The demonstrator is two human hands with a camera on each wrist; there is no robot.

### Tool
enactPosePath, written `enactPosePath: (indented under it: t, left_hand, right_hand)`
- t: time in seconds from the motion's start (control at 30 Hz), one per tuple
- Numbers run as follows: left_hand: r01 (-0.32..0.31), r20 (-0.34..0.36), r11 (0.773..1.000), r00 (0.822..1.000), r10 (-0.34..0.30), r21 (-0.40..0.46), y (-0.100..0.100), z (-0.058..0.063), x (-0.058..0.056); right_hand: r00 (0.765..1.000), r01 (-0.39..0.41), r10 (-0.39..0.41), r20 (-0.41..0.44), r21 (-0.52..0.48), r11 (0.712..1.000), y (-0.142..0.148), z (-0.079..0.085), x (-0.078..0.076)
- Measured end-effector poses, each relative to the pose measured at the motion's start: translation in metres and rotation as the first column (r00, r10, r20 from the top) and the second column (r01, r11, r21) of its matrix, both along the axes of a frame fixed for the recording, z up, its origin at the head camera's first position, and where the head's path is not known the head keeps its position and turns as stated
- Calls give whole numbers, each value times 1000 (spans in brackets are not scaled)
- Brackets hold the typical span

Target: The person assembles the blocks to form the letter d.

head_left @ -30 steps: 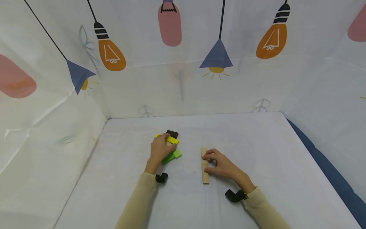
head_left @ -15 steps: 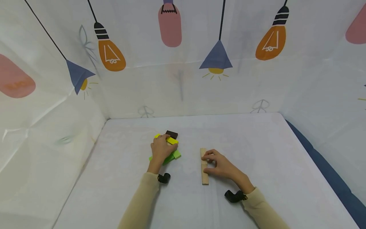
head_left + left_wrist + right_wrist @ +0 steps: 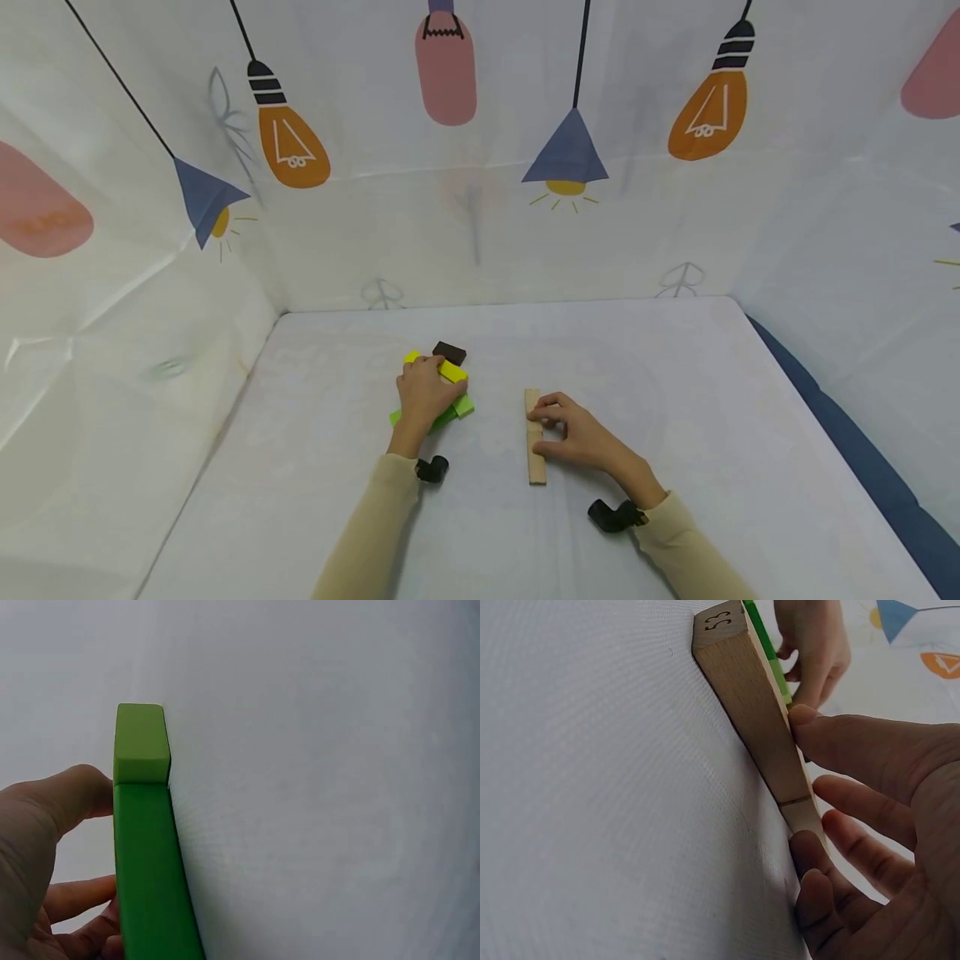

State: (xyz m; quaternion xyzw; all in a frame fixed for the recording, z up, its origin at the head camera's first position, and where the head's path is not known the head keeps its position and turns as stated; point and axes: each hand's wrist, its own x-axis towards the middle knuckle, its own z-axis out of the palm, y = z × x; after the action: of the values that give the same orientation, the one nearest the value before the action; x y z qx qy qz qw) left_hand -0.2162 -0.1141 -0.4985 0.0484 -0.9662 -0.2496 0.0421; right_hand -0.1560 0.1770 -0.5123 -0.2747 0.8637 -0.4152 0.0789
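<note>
My left hand (image 3: 424,389) lies over a cluster of coloured blocks with fingers and thumb bent. A yellow block (image 3: 453,372), a dark brown block (image 3: 449,353) and a light green block (image 3: 464,406) show around it. In the left wrist view, its thumb meets the side of a green block (image 3: 156,870); what lies under the palm is hidden. Two plain wooden blocks lie end to end, the near one (image 3: 537,462) marked 53 and the far one (image 3: 531,402). Curved fingers and thumb of my right hand (image 3: 585,433) touch both from the right.
The white table (image 3: 645,358) carries both groups of blocks. White sheeting (image 3: 360,225) with printed lamps stands behind and to the sides. Black wrist cameras, one on the left wrist (image 3: 432,469) and one on the right wrist (image 3: 615,515), sit low over the table.
My left hand has shifted slightly, and a light green block now shows left of its wrist. My right hand and the wooden blocks look almost unmoved.
</note>
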Motion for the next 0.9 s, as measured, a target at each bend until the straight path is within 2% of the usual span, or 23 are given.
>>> enactPosePath:
  t: [0.1,0.23,0.37,0.5,0.63,0.73,0.9]
  left_hand:
    - [6,-31,999,999,-4,50,-1,-1,1]
    - [45,-74,979,997,-31,200,-2,-1,1]
    - [105,-115,942,991,-71,318,0,1,0]
    - [131,-146,904,986,-78,408,3,1,-1]
    - [152,-166,843,983,-76,517,6,1,-1]
    - [179,-182,809,979,-91,560,8,1,-1]
    - [214,-201,772,973,-114,598,12,4,-2]
  right_hand:
    - [1000,3,-3,-8,1,1000,-1,-1,0]
    - [1000,6,-6,-24,0,1000,-1,-2,0]
    - [1000,4,-4,-18,-4,1000,-1,-2,0]
    - [1000,2,-2,-9,-6,1000,-1,-1,0]
    - [1000,3,-3,-8,0,1000,-1,-1,0]
    - [1000,6,-6,-3,-4,1000,0,-1,0]
    - [1000,3,-3,-3,-12,1000,0,-1,0]
